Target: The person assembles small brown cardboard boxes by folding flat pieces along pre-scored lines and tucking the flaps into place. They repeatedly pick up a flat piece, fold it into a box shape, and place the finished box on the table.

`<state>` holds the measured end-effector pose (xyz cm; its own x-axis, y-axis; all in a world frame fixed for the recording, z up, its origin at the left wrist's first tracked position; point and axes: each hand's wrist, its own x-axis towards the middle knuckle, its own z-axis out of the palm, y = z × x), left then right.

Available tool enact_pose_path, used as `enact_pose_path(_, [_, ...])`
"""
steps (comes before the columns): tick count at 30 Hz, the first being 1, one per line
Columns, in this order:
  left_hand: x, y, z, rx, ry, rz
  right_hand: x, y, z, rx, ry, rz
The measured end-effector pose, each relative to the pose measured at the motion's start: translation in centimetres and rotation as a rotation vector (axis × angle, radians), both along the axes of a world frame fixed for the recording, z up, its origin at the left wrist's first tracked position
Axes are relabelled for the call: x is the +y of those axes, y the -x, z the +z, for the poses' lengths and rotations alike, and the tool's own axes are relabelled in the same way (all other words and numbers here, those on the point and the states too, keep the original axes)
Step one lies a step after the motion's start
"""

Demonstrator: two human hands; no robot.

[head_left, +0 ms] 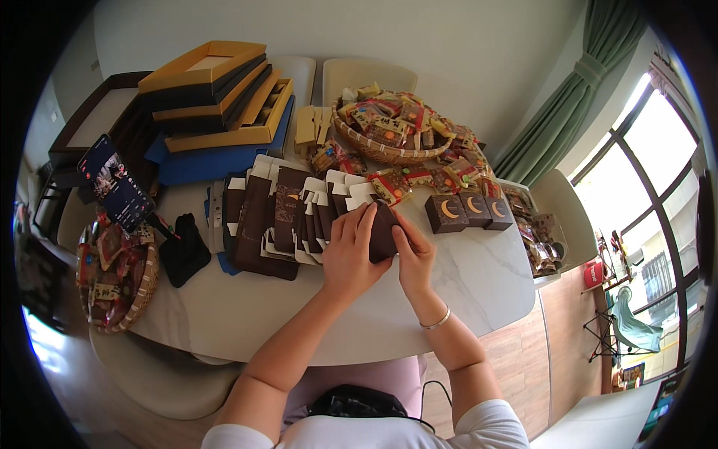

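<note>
The fingers (365,227) partly hide the dark carton (383,236); the phone screen (114,187) is too small to read.

On rounded marbled tbl (344,322): flat card cartons (287,213), ctr; cubic card boxes (475,210), R; round wicker basket (393,154) behind; rectangular trays (202,99), back L.

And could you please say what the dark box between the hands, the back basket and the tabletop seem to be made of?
Dark box: probably matte cardboard, given its flat faces. Back basket: apparently woven, tan bamboo or cane, from the strips round its rim. Tabletop: smooth and pale, with grey marble-like veins; real stone or imitation, I cannot tell.
</note>
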<state>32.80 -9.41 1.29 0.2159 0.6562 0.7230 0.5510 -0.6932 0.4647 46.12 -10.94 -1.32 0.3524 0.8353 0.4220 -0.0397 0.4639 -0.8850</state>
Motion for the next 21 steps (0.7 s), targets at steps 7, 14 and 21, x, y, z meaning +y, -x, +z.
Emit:
enact_pose_path(7, [-0.4, 0.0, -0.1, 0.109, -0.085, -0.031, 0.1, -1.2, 0.9, 0.111, -0.032, 0.02])
enact_pose_path(14, [-0.4, -0.4, -0.3, 0.033, -0.054, -0.043, 0.2, -1.3, 0.1, 0.065, -0.051, 0.047])
enact_pose_path(21, [-0.1, 0.4, 0.5, -0.02, 0.076, 0.003, -0.5, 0.5, 1.6, -0.418, -0.208, -0.077])
